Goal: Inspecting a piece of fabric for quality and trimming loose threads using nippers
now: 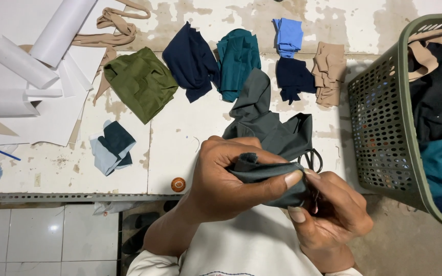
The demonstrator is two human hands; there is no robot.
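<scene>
Head view, worn camera looking down. I see the dark grey garment [269,128] running lengthwise from the hands up and away across the white table [180,133], its far end pointing toward the teal cloth [237,61]; its near end is bunched at the table's front edge. My left hand [231,179] is closed over that bunched end, thumb laid flat along the fold. My right hand [333,214] is curled shut against the same fold from below, fingertips pinching it; something small and pinkish shows at those fingers, too hidden to identify. Black scissors [313,158] lie just behind the hands, mostly covered by the cloth. The green basket [379,128] at right is cut off by the frame edge and holds dark and teal cloth. Olive [141,82], navy [190,59] and beige [329,71] pieces lie well apart along the table's far side.
</scene>
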